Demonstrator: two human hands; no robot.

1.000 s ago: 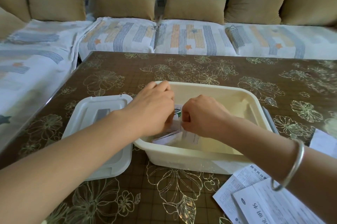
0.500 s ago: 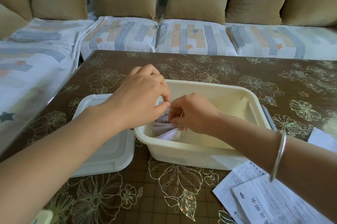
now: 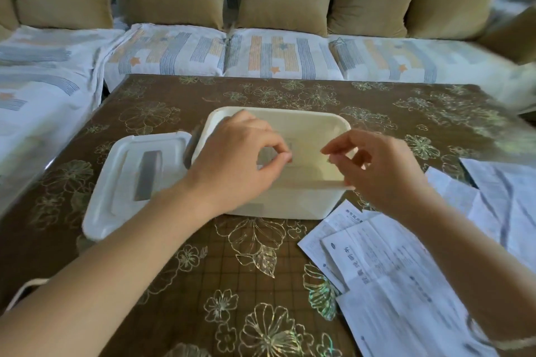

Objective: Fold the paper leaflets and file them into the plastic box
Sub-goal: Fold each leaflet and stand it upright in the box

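Both hands hover over the box (image 3: 278,111), which sits open in the middle of the table (image 3: 232,269), its lid (image 3: 116,197) lying flat just beside it on the left. The left hand (image 3: 237,171) is above the box's left half, fingers curled, thumb and forefinger meeting tip to tip in a little ring. Is there paper in that pinch? Too blurred to call. A greyish patch inside the box, right by those fingertips, may be a folded leaflet already filed, but I can't say for sure.

Over to the right hand (image 3: 380,173): it's above the near right corner of the box, fingers (image 3: 333,150) loosely curled, thumb and forefinger close together, and nothing visible between them.

Now, where's the next job? The unfolded leaflets (image 3: 383,266) lie flat on the table to the right of the box, overlapping one another, the top one starting near the box's near right corner. Its long side runs diagonally away towards the near right edge, passing under the right forearm. More sheets (image 3: 504,200) lie further right.

So by my reading the right hand is the nearer one by a clear margin: the paper is below and just behind its fingers, while the left hand has the whole box between it and the pile. A short pull back and down looks like all it needs.
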